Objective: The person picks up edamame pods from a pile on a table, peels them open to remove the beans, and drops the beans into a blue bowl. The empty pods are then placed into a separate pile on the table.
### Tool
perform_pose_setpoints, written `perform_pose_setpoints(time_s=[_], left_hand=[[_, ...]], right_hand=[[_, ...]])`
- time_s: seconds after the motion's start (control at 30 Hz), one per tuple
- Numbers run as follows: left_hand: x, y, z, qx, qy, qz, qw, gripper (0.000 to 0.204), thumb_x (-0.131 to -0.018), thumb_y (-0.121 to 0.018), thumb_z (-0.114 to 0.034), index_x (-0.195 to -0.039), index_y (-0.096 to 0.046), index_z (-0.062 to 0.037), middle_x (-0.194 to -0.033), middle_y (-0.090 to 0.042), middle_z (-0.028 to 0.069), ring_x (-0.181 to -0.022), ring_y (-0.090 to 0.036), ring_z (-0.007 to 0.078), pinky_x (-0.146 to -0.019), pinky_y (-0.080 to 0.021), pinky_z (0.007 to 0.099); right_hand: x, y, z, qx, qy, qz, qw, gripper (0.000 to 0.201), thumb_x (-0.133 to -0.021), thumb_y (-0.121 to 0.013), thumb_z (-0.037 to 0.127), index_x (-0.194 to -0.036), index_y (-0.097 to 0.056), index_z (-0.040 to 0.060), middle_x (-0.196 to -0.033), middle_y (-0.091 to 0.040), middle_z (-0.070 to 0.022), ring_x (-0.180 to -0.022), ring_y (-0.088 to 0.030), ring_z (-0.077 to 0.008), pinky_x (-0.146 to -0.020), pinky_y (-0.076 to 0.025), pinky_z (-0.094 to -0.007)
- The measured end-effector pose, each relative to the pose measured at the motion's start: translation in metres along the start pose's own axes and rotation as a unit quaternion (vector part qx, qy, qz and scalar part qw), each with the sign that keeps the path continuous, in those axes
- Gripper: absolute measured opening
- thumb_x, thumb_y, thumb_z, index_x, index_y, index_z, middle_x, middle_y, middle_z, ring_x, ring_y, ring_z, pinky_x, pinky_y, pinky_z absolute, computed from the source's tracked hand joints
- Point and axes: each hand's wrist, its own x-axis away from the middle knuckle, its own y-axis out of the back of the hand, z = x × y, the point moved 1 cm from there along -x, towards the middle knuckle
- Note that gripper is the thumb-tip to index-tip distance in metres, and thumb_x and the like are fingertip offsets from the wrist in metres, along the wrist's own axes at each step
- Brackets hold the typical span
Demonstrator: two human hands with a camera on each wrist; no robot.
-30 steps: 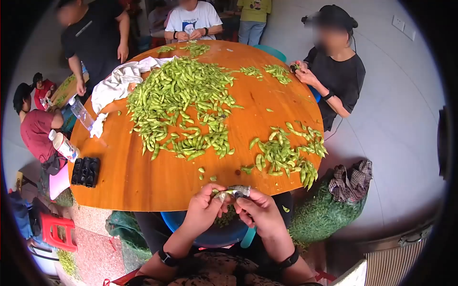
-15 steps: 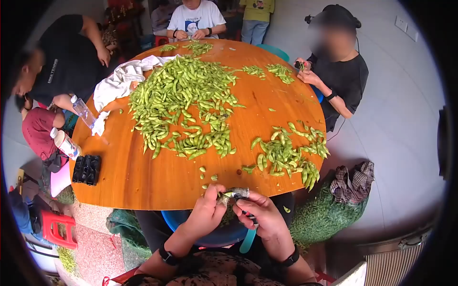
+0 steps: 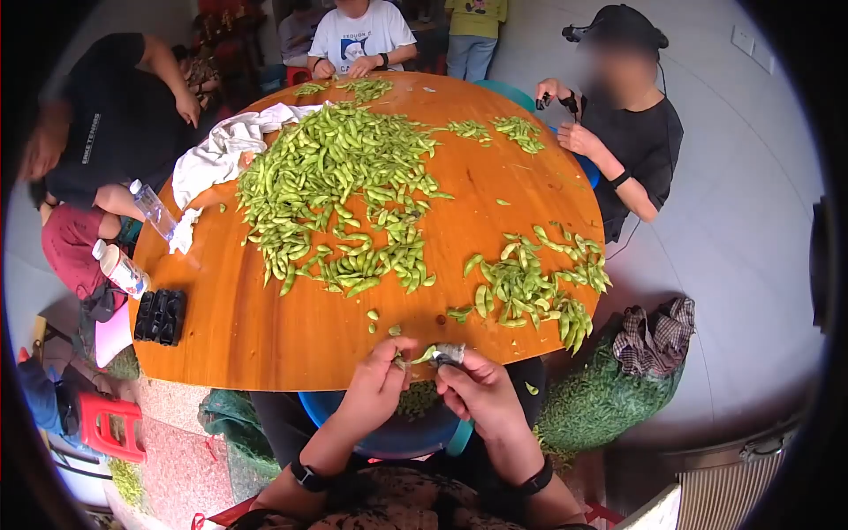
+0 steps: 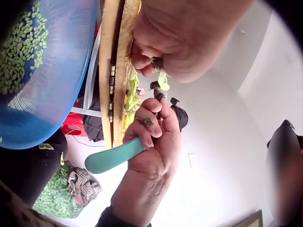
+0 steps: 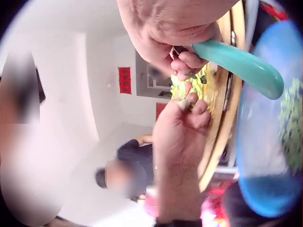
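Note:
Over the near table edge, my left hand (image 3: 375, 389) pinches a green pod (image 3: 425, 355) by one end. My right hand (image 3: 488, 396) grips a tool with a teal handle (image 4: 113, 157) that sticks out below the fingers; its working end is hidden. Grey covering wraps a right fingertip, close against the pod's other end. A pale green piece (image 4: 163, 81) shows between the hands in the left wrist view. Beneath both hands, a blue basin (image 5: 251, 142) holds loose green beans (image 3: 415, 402).
A big heap of pods (image 3: 340, 185) covers the table's middle, with a smaller pile (image 3: 521, 287) at right. White cloth (image 3: 221, 155), bottles (image 3: 121, 269) and a black tray (image 3: 160, 315) lie left. A full green net bag (image 3: 601, 397) stands right. Several people surround the table.
My left hand has drawn slightly away from the right, showing more of the pod. Across the table at right, a person's hands have moved apart. At left, a person in black has leaned down.

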Motion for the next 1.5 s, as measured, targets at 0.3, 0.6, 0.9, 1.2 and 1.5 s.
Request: perform_pose_setpoints(time_s=[0.3,0.6,0.9,1.2,1.5], left_hand=[[-0.01,-0.005,-0.026,-0.177,-0.031,0.067,0.981,0.068,-0.092,-0.045,-0.003,-0.151,-0.009,-0.004,-0.115,-0.055,0.031,-0.086,-0.061,0.0475,-0.08,-0.05,0.0476],[-0.009,0.003,-0.011,0.012,0.064,0.049,0.997,0.064,-0.094,-0.044,-0.003,-0.151,-0.015,-0.0079,-0.077,-0.058,0.0071,-0.062,-0.057,0.0112,-0.054,-0.049,0.0283],[-0.02,0.004,-0.035,-0.112,0.061,0.119,0.985,0.086,-0.089,-0.044,0.002,-0.151,0.015,-0.0113,-0.07,-0.058,0.0111,-0.063,-0.06,0.0221,-0.06,-0.05,0.0356],[-0.017,-0.002,-0.025,-0.019,0.095,0.104,0.99,0.09,-0.09,-0.042,0.003,-0.149,0.022,-0.0223,-0.08,-0.057,0.0091,-0.062,-0.057,0.0154,-0.055,-0.049,0.0294],[-0.015,0.0,-0.016,0.021,0.106,0.103,0.989,0.074,-0.091,-0.04,0.004,-0.151,-0.004,-0.019,-0.085,-0.058,0.0069,-0.063,-0.057,0.0133,-0.055,-0.05,0.0275]], right_hand=[[-0.026,-0.02,0.002,0.251,0.198,-0.012,0.947,0.013,-0.087,-0.067,0.004,-0.098,-0.061,0.0002,-0.082,-0.062,0.0021,-0.076,-0.053,-0.0032,-0.067,-0.048,-0.023],[-0.042,-0.015,0.023,0.139,0.052,-0.063,0.987,0.007,-0.088,-0.064,0.004,-0.085,-0.059,0.001,-0.07,-0.054,0.003,-0.059,-0.053,-0.006,-0.053,-0.044,-0.0231],[-0.043,-0.022,0.009,0.342,0.202,-0.009,0.918,0.016,-0.084,-0.068,0.006,-0.084,-0.054,-0.0011,-0.069,-0.057,-0.0054,-0.064,-0.055,-0.0085,-0.058,-0.048,-0.0282],[-0.051,-0.01,0.01,0.327,0.155,-0.012,0.932,0.016,-0.084,-0.065,0.005,-0.081,-0.051,-0.0012,-0.069,-0.055,-0.0029,-0.066,-0.051,-0.006,-0.056,-0.047,-0.0291],[-0.046,-0.012,0.024,0.141,0.11,-0.018,0.984,0.011,-0.087,-0.066,0.006,-0.084,-0.055,0.006,-0.067,-0.053,0.0048,-0.058,-0.049,-0.0028,-0.049,-0.04,-0.022]])
